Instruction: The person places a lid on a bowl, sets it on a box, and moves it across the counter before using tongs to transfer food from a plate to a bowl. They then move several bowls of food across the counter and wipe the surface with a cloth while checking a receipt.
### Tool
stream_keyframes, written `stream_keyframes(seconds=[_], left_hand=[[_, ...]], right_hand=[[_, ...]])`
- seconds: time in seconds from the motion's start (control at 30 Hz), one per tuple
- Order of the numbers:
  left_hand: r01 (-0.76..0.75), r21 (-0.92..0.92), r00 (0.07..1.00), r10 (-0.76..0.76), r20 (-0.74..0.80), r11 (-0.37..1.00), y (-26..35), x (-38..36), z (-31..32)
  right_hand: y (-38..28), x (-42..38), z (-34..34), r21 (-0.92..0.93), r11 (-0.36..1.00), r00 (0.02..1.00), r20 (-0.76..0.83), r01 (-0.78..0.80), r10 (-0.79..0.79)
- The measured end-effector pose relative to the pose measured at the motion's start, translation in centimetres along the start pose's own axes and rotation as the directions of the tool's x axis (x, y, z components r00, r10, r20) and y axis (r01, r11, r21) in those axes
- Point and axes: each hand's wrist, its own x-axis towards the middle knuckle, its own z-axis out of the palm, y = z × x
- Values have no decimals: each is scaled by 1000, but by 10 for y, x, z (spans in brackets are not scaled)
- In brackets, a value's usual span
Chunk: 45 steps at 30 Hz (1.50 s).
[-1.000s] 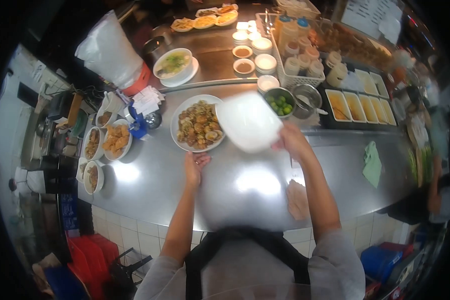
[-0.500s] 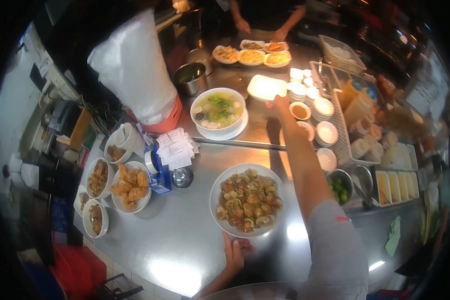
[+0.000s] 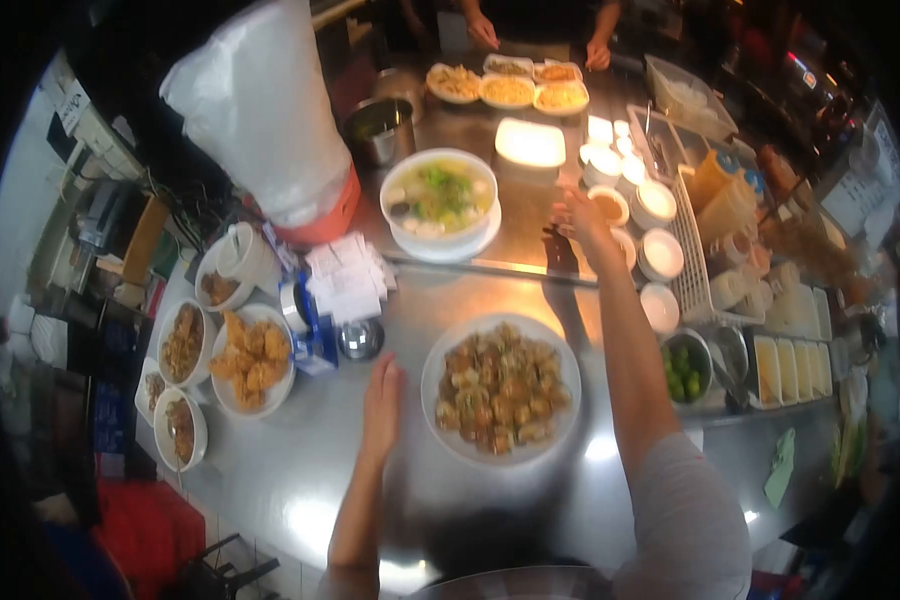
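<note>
A round white plate (image 3: 431,425) heaped with brown shellfish (image 3: 505,388) stands on the steel counter before me. My left hand (image 3: 381,405) is just to its left, on edge with fingers stretched out, holding nothing and apart from the rim. Over the far part of the counter, my right hand (image 3: 576,218) hangs with fingers apart and somewhat blurred, beside the sauce cups (image 3: 610,207). Beyond it lies a bright white dish (image 3: 530,143). Between my hands, farther off, a soup bowl (image 3: 440,196) with greens sits on a white saucer (image 3: 450,247).
At left stand a plate of fried pieces (image 3: 255,360) and several small bowls (image 3: 183,345). Paper slips (image 3: 348,280) lie by a blue tape dispenser (image 3: 310,335). Across the counter, another person's hands (image 3: 598,52) are near several filled dishes (image 3: 508,92). A white basket (image 3: 705,265) stands right.
My left hand has left the shellfish plate's near edge and moved up to its left side. My right hand has drawn back from the white dish toward me.
</note>
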Motion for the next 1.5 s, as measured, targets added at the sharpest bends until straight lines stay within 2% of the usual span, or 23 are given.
stream_keyframes(seconds=[0.07, 0.1, 0.17, 0.23, 0.3, 0.33, 0.4, 0.43, 0.6, 0.67, 0.7, 0.77, 0.83, 0.93, 0.97, 1.03, 1.07, 1.13, 1.2, 1.27, 1.33, 1.47, 1.5], left_hand=[[243, 67, 942, -252, 221, 968, -4, -1, -6], [265, 73, 933, -274, 231, 962, -2, -8, -2], [343, -189, 879, -244, 410, 920, 7, -23, 7], [356, -258, 870, -218, 443, 898, -9, -31, 15], [352, -329, 865, -170, 473, 876, -16, -37, 21], [345, -374, 877, -154, 455, 861, -13, -40, 23], [323, -422, 891, -122, 436, 848, -9, -43, 24], [308, -422, 895, -109, 433, 852, -5, -44, 25], [252, -397, 906, -71, 416, 882, 24, -22, 24], [167, -392, 884, 39, 466, 905, 55, -3, 21], [172, -394, 884, 35, 465, 903, 68, -2, 23], [93, -449, 913, 103, 394, 889, 87, -5, 31], [131, -472, 922, 67, 381, 872, 56, -20, 37], [248, -543, 913, -6, 409, 802, -40, -53, 49], [286, -587, 935, -86, 344, 758, -63, -72, 56], [51, -427, 967, 63, 248, 903, -59, -100, 49], [49, -426, 966, 65, 248, 903, -59, -101, 49], [-163, -317, 948, 238, 214, 934, -60, -98, 54], [-190, -211, 946, 236, 222, 959, -60, -100, 57], [-207, -98, 948, 224, 224, 974, -55, -100, 55], [-143, -27, 936, 144, 321, 989, -48, -99, 50], [-51, -21, 938, 55, 341, 998, -35, -98, 48], [-89, 10, 941, 80, 330, 996, -31, -98, 49]], right_hand=[[18, -77, -34, -334, 940, 992, 125, 67, -27], [30, -110, -54, -470, 877, 987, 158, 105, -33], [59, -178, -83, -434, 886, 929, 235, -164, 287], [54, -229, -79, -251, 852, 736, 430, -460, 524], [76, -252, -84, -75, 835, 631, 619, -545, 468], [80, -257, -84, -68, 847, 643, 621, -527, 449], [88, -264, -81, 201, 783, 673, 659, -588, 336], [91, -268, -76, 194, 832, 735, 597, -520, 320], [68, -283, -64, 272, 874, 841, 487, -403, 236], [52, -275, -63, 443, 829, 904, 397, -343, 161], [52, -260, -67, 436, 839, 899, 417, -326, 132], [12, -242, -55, 391, 914, 945, 326, -108, -27], [-3, -197, -55, 329, 940, 952, 305, -85, -21], [-37, -135, -39, 411, 907, 960, 279, -90, -31], [-52, -119, -30, 452, 890, 969, 242, -63, -54], [-69, -80, -11, 490, 871, 975, 207, -35, -77], [-70, -57, -3, 499, 866, 972, 196, 13, -127], [-65, -8, 12, 503, 862, 967, 183, 62, -177], [-54, 42, 29, 500, 866, 989, 135, -18, -58], [-41, 72, 50, 491, 871, 995, 87, -3, -46], [-25, 93, 66, 453, 891, 995, -97, 20, 27], [27, 136, 78, 459, 888, 999, -41, 2, 19], [36, 139, 84, 498, 865, 996, -87, 62, -22]])
